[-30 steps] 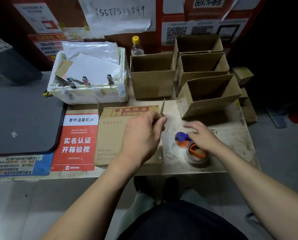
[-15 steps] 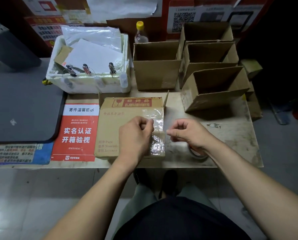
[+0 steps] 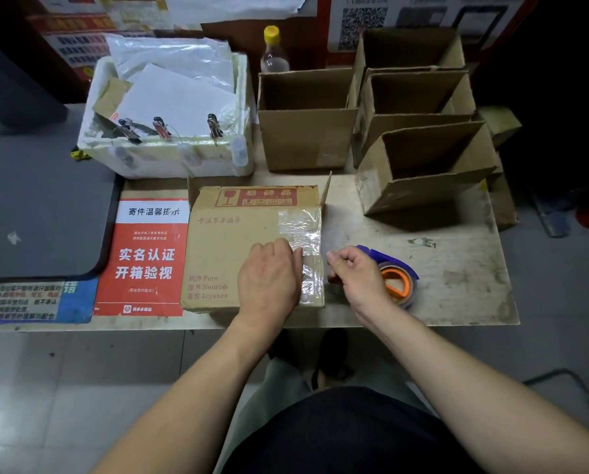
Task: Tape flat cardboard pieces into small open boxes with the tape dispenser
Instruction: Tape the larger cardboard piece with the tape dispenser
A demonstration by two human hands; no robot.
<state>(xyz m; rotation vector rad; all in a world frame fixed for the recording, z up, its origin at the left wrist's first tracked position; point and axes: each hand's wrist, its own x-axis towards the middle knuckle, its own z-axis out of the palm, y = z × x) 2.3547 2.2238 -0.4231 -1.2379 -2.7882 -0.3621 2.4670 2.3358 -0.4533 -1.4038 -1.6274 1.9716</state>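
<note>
Cardboard lies flat at centre frame on the bench, its taped edge running top-to-bottom between the left hand pressing it and the loosely curled, empty right hand.

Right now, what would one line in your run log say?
step: taping box | left hand: presses tape onto cardboard box | right hand: curled beside box | tape dispenser: on table

Bare left hand and bare right hand, forearms uncovered with no sleeves in view, dark ribbed fabric top, light grey-green trousers
</note>
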